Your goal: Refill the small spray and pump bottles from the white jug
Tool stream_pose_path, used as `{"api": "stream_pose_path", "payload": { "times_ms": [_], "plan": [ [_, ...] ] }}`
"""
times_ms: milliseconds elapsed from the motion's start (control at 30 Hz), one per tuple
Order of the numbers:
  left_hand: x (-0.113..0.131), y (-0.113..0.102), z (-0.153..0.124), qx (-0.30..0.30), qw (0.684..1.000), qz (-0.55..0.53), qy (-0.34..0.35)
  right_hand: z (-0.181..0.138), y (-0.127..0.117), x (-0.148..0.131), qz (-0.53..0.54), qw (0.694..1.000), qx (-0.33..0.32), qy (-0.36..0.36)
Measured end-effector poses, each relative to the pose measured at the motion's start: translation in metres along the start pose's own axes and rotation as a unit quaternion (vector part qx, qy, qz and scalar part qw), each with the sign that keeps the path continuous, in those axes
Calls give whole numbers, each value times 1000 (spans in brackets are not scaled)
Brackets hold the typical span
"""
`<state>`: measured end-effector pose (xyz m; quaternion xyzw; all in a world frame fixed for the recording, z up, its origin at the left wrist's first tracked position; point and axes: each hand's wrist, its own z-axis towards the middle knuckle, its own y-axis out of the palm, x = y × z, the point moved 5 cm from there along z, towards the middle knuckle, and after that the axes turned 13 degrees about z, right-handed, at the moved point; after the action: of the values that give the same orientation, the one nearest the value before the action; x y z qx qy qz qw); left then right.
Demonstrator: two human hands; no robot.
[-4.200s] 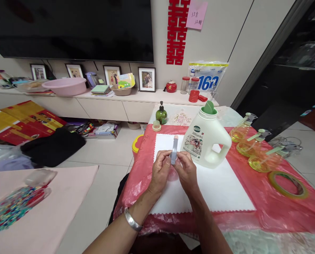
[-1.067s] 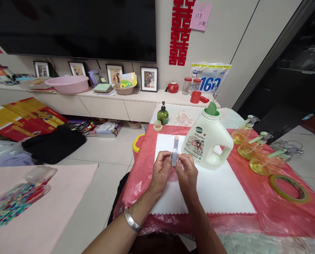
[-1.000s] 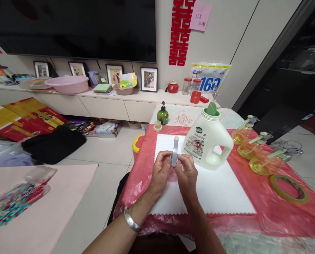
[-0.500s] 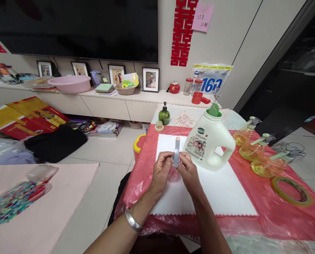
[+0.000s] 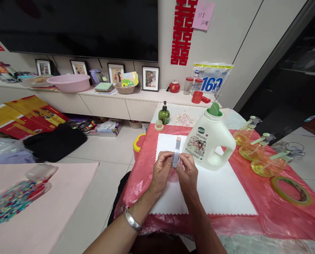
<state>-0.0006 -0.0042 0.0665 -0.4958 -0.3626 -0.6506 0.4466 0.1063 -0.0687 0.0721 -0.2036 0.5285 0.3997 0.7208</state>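
I hold a small pump (image 5: pixel 176 152) upright between my two hands, above the white mat (image 5: pixel 221 187). The pump is grey-blue with a pale pink tip on top. Under it I see a small pink bottle (image 5: pixel 173 175), mostly hidden by my fingers, so I cannot tell if the pump is joined to it.

My left hand (image 5: pixel 161 171) is closed around the left side of the pump and bottle, with the fingertips at the pump's base. My right hand (image 5: pixel 188 172) is closed on the right side, and thumb and fingers pinch the same base. There is a silver bangle (image 5: pixel 131 220) on my left wrist.

Just beside my right hand stands a big white jug (image 5: pixel 209 141) with a green open cap, also on the mat. The mat lies on a red plastic sheet (image 5: pixel 265 208) that covers the worktop.

To the right of the jug, three yellow spray bottles (image 5: pixel 261 153) lie in a row on the sheet, and a tape roll (image 5: pixel 289 186) lies nearer to me, well apart from my hands. At the far edge stand a green pump bottle (image 5: pixel 164 113) and a small cap (image 5: pixel 159 125).

To my left, a pink surface carries a bag of coloured beads (image 5: pixel 12 201).
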Motion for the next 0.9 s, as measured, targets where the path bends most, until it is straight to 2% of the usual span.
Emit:
{"api": "stream_pose_path", "payload": {
  "times_ms": [233, 400, 533, 667, 800, 900],
  "plan": [
    [-3, 0, 1, -1, 1000, -2, -8, -1, -1, 2, -18, 1000, 1, -8],
    [-15, -2, -3, -48, 997, -53, -42, 1, -3, 3, -31, 999, -15, -10],
    [-18, -9, -9, -107, 994, 19, -5, 3, -4, -2, -39, 999, -35, -11],
    [-27, -12, -12, -151, 986, 53, -40, 6, -4, -9, -54, 996, -66, -11],
    [-30, -8, -15, -161, 980, 87, -75, 7, -3, -15, -70, 995, -70, -14],
    [-30, -6, -17, -142, 978, 139, -68, 4, 0, -16, -76, 995, -56, -24]
  ]
}}
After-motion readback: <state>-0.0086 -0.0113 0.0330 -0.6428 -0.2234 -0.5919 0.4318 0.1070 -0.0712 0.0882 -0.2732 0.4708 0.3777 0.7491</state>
